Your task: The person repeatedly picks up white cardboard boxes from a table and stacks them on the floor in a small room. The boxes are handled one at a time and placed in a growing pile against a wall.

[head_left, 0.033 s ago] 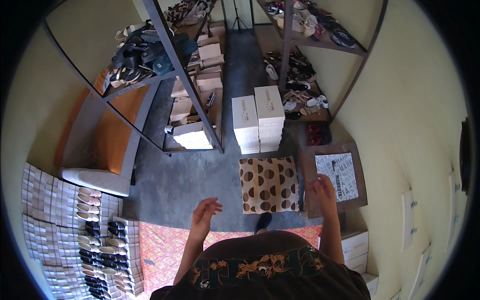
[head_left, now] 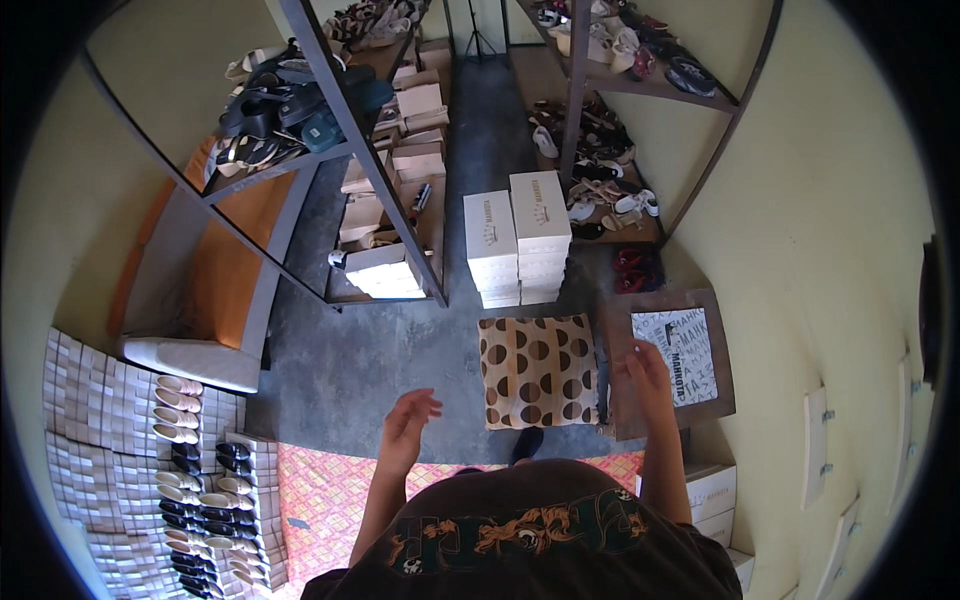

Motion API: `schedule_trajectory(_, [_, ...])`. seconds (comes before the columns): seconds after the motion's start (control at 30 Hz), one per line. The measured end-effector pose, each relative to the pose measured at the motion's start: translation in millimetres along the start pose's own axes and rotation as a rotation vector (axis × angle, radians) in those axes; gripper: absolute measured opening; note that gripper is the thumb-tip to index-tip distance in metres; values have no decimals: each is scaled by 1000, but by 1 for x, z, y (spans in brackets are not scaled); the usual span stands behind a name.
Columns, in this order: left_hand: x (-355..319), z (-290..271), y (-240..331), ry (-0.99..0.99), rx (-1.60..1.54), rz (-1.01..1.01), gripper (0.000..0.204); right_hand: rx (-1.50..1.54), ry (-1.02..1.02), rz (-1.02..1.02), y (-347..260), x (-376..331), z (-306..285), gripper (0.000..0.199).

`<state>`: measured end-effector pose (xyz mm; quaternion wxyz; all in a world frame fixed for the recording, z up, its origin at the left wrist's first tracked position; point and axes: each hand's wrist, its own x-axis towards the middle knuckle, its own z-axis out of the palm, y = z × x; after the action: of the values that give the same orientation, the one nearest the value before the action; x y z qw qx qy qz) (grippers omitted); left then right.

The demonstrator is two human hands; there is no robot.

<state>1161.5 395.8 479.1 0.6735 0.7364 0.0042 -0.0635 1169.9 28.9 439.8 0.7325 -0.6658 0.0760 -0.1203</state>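
Observation:
My left hand (head_left: 408, 428) hangs in the air over the grey floor, its fingers loosely bent and apart, with nothing in them. Over the left edge of a low brown table (head_left: 625, 400) is my right hand (head_left: 645, 372), also empty, its fingers slightly curled. Beside that hand, a white printed sheet or bag (head_left: 692, 350) with dark lettering lies on the tabletop. Between and beyond my hands sits a square cushion (head_left: 537, 370), beige with brown dots. Neither hand visibly touches anything.
Stacked white shoeboxes (head_left: 515, 240) stand beyond the cushion. Metal-framed shelves with shoes and sandals (head_left: 290, 110) rise on both sides of an aisle. Pairs of shoes (head_left: 180, 450) line the lower left, near a pink patterned mat (head_left: 330, 500). An orange and grey sofa (head_left: 215, 280) is at left.
Both hands have risen very slightly, away from my body. A bit more of a dark shoe shows at my shirt's edge. Nothing was picked up or put down.

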Motion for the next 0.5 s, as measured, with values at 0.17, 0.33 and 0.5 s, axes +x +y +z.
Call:
schedule_trajectory(0.17, [96, 5, -9, 65, -94, -126, 29, -91, -114, 137, 33, 98, 12, 27])
schedule_trajectory(0.33, [193, 8, -33, -39, -73, -352, 31, -52, -182, 194, 82, 147, 39, 30])
schedule_trajectory(0.5, [338, 20, -86, -276, -40, -578, 36, -204, -13, 352, 152, 223, 43, 34])
